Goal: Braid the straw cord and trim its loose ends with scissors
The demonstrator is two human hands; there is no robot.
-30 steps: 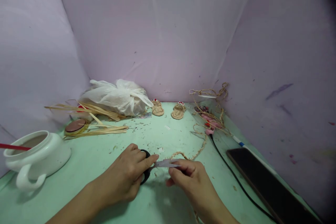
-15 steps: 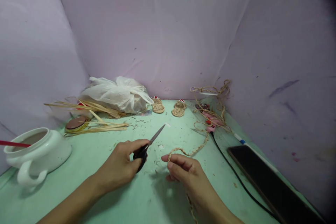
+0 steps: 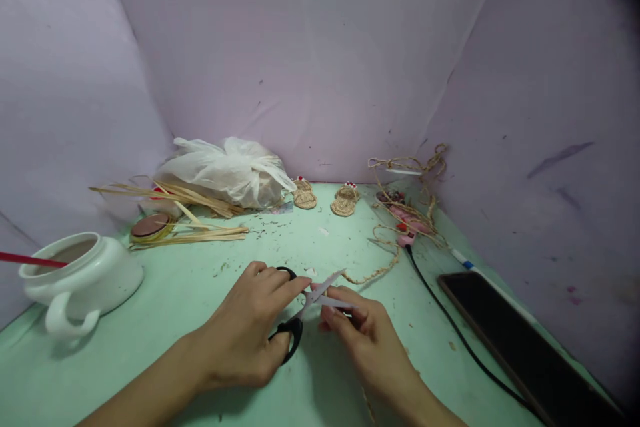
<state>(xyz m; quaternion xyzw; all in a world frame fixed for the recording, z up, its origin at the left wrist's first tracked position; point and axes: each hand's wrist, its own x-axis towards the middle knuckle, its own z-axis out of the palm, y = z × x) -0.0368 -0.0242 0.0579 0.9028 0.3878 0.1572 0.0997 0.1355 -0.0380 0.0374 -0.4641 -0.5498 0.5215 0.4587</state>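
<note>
My left hand [image 3: 255,327] grips black-handled scissors [image 3: 306,300], thumb in one loop and fingers in the other. Their blades are spread, crossing in front of the fingertips of my right hand [image 3: 363,330]. Between its thumb and forefinger that hand pinches a braided straw cord [image 3: 373,275]; the blades partly hide the pinched spot. One stretch of cord runs back right to a tangle of cord [image 3: 427,210], and another hangs below my right palm. Two small woven straw sandals [image 3: 305,195] with red and white trim stand at the back of the table.
On the left are a white pot [image 3: 90,273] with a red stick, a round tin [image 3: 153,227] and straw strips [image 3: 210,235]. A white plastic bag [image 3: 227,173] lies behind them. On the right are a phone [image 3: 510,340], a black cable [image 3: 450,327] and a pink power strip [image 3: 407,238].
My left hand has opened the scissors and brought them right, so the blades now straddle the area at my right fingertips. My right hand keeps its pinch on the cord. The view has shifted slightly.
</note>
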